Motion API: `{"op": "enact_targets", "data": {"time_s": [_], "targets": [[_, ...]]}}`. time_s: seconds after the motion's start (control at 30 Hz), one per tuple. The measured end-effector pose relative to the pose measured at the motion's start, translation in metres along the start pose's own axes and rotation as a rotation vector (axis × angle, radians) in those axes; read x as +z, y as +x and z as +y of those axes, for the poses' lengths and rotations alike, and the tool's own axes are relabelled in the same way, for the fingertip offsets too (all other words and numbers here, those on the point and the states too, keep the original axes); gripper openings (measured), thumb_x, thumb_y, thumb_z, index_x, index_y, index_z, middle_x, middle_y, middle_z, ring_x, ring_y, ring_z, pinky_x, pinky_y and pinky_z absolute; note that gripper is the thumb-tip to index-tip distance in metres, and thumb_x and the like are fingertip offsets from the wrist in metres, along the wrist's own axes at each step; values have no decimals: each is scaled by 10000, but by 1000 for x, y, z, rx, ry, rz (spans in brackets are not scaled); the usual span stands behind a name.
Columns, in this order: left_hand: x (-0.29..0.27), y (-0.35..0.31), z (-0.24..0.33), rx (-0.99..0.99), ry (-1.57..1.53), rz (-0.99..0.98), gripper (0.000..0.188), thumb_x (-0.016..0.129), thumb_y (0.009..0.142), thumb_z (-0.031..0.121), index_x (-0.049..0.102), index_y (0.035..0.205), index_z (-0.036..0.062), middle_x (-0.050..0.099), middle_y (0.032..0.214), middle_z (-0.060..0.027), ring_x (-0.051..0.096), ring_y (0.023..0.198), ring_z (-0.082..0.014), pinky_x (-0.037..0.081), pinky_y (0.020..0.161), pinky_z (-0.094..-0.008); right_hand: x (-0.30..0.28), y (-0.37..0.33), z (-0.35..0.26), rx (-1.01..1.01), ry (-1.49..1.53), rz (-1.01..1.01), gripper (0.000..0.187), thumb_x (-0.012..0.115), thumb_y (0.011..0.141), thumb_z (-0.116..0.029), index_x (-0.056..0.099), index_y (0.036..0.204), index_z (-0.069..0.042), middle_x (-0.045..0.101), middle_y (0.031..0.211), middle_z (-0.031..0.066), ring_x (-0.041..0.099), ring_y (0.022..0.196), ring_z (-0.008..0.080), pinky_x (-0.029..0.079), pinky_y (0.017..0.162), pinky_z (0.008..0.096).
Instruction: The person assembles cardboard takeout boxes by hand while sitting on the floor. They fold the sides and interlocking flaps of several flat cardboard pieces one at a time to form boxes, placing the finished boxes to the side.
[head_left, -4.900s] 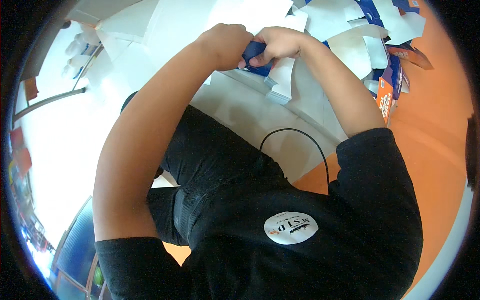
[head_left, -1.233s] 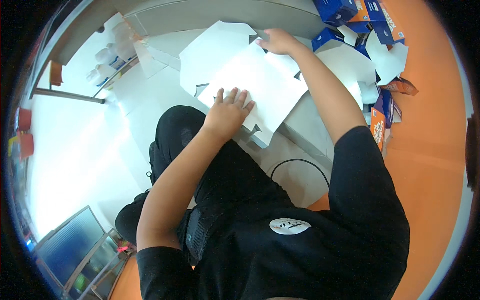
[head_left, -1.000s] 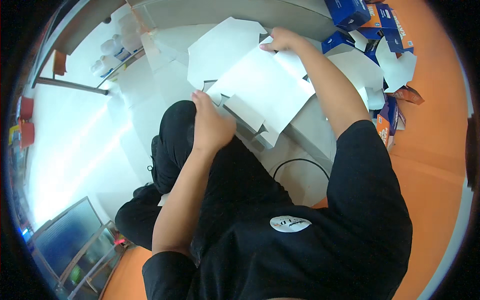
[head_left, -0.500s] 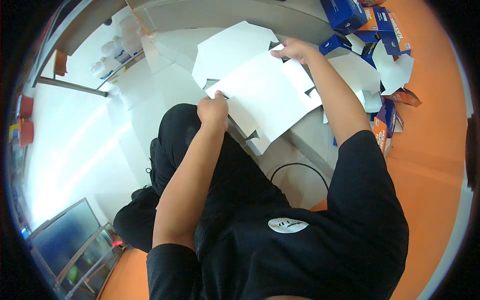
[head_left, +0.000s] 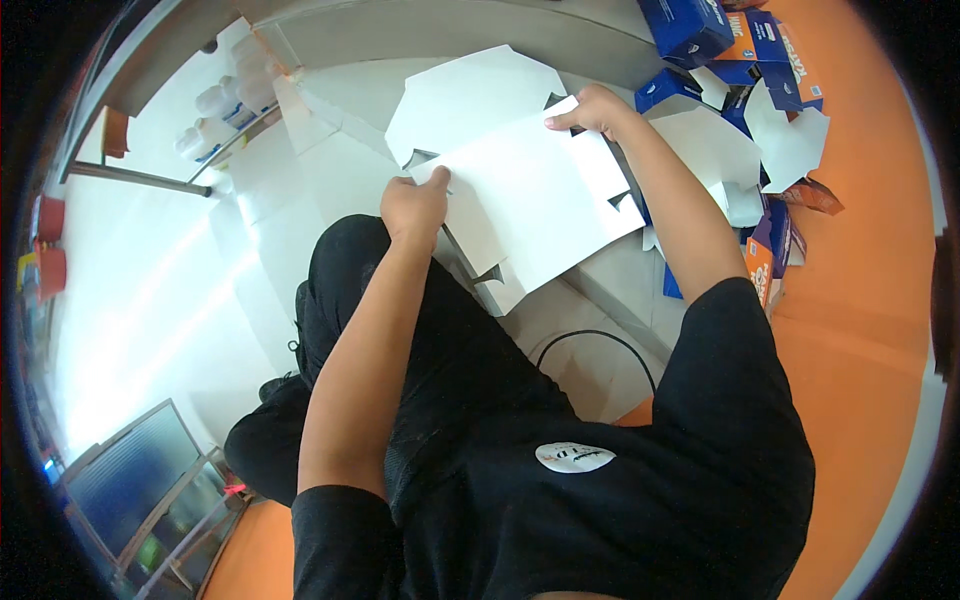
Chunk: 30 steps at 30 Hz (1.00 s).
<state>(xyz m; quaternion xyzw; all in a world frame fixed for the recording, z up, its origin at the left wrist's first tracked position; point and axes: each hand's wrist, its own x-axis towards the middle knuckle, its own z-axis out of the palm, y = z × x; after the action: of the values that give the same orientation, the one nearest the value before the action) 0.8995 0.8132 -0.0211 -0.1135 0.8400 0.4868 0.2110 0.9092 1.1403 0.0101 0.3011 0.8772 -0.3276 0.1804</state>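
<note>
A flattened carton [head_left: 530, 205] with its plain white side up lies across my lap and the pale surface ahead of me. Its wide flap [head_left: 475, 95] with angled corners spreads at the far side, and smaller tabs stick out along the edges. My left hand [head_left: 414, 206] grips the left edge, thumb on top and the other fingers hidden underneath. At the far right corner, my right hand [head_left: 592, 110] pinches the board near a notch, with the thumb on the white face.
To the right, several blue and orange cartons [head_left: 690, 35] and opened white boxes [head_left: 710, 145] are heaped by the orange floor [head_left: 860, 270]. A black cable [head_left: 600, 333] curves near my lap. White bottles [head_left: 222, 105] stand on a rack at the far left.
My left hand has shifted slightly left and away from me. The carton has turned a little with it, its near corner moving left. My right hand still holds the far right corner.
</note>
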Motion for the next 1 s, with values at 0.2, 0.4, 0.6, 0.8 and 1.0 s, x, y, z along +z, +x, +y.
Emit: {"op": "enact_targets", "data": {"time_s": [0.2, 0.4, 0.6, 0.8, 1.0], "targets": [[-12, -34, 36, 197, 325, 85, 355, 703, 853, 288, 609, 944, -42, 693, 949, -225, 693, 918, -403, 549, 838, -431, 42, -51, -53, -2, -482, 401, 535, 819, 825, -286, 617, 1213, 23, 684, 1206, 198, 685, 1073, 331, 461, 972, 495], [16, -28, 42, 478, 804, 149, 153, 612, 925, 168, 597, 866, 28, 689, 876, -149, 732, 814, -273, 578, 719, -405, 81, -59, -58, -163, -587, 584, 198, 666, 856, -126, 642, 1002, 5, 680, 996, 206, 685, 897, 343, 452, 868, 522], [52, -31, 44, 581, 1202, 289, 159, 600, 918, 184, 634, 906, 29, 651, 830, -78, 659, 689, -185, 486, 603, -340, 104, -67, -51, -286, -608, 703, 203, 646, 900, -181, 666, 953, 14, 665, 957, 183, 660, 918, 331, 451, 855, 488], [76, -35, 51, 655, 1541, 396, 166, 585, 900, 179, 676, 908, 42, 657, 834, -32, 649, 685, -160, 491, 641, -317, 121, -66, -52, -298, -642, 834, 288, 624, 952, -284, 675, 980, -2, 659, 1007, 171, 645, 959, 334, 474, 843, 477], [28, -12, 42, 630, 999, 111, 246, 555, 928, 153, 653, 984, -66, 678, 922, -159, 705, 847, -297, 540, 716, -413, 43, -54, -5, -281, -177, 452, 501, 692, 908, -371, 634, 1198, 33, 661, 1160, 243, 629, 1104, 412, 496, 968, 472]]}}
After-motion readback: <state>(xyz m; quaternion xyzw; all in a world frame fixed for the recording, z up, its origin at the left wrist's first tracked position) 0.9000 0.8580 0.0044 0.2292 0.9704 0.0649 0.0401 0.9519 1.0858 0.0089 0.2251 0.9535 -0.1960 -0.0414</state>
